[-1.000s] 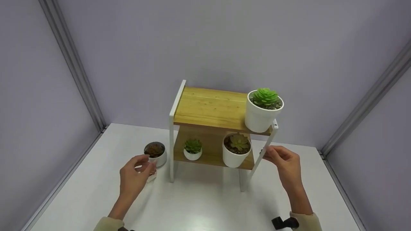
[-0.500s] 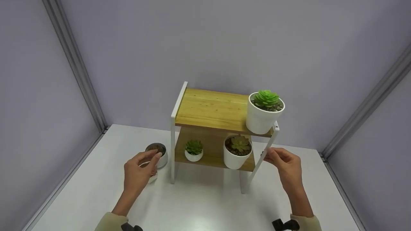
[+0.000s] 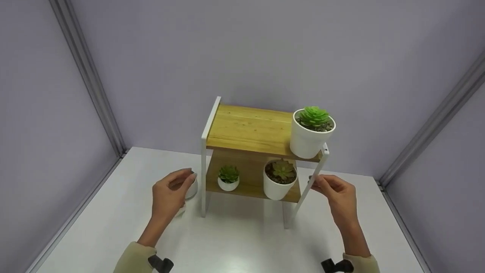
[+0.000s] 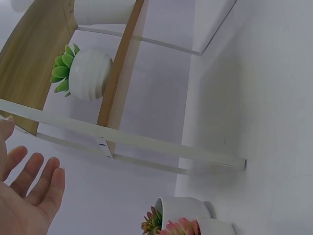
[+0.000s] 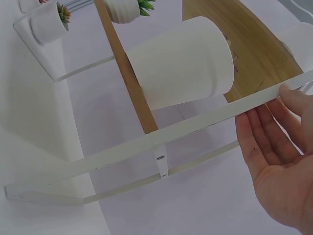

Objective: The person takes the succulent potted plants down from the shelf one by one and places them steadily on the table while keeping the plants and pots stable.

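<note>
I see the right hand [image 3: 337, 192] pinching the shelf [image 3: 246, 129] by its side, presumably for steadiness; left hand [image 3: 168, 195] empty, fingers loosely parted, near the opposite side. Small plant [image 3: 228, 177] stands between both hands' fingers.

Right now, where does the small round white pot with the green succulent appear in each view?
Head: the small round white pot with the green succulent is slightly left of centre, below the middle.
Left wrist: the pot is upper left, turned sideways.
Right wrist: the pot is at the top edge, left of centre, partly cut off.
Shared landmark: the brown wooden lower shelf beneath it.
</note>
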`<state>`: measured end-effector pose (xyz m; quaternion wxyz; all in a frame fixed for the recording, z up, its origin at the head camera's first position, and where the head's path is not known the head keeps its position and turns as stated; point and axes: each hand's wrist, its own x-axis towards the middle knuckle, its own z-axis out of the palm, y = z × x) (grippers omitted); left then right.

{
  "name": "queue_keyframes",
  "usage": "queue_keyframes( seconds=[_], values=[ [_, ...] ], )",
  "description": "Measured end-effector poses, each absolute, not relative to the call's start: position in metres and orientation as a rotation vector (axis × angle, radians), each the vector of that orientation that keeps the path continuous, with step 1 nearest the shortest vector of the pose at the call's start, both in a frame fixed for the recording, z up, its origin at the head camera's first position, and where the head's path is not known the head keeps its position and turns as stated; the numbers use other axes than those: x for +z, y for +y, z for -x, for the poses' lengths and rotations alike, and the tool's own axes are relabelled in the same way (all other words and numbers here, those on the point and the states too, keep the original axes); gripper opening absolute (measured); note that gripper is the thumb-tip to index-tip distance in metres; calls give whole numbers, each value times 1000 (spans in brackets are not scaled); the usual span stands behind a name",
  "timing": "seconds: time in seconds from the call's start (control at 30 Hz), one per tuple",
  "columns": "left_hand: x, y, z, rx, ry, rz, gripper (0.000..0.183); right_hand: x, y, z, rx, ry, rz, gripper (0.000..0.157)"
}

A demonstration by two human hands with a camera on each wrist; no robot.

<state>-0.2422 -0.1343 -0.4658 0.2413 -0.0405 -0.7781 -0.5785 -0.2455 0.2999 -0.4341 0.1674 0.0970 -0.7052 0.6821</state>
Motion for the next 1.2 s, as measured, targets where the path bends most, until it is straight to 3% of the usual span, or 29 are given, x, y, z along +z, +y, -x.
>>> queue_keyframes(
  seconds=[0.73,1.2],
  values=[
    [-427,-112,233,-1556,-2195,66,28,-401,303,225,1790,-2048,-138,60],
    [-426,-112,237,-1578,-2201,41,27,-381,295,219,1731,-2009,-225,67]
  ],
)
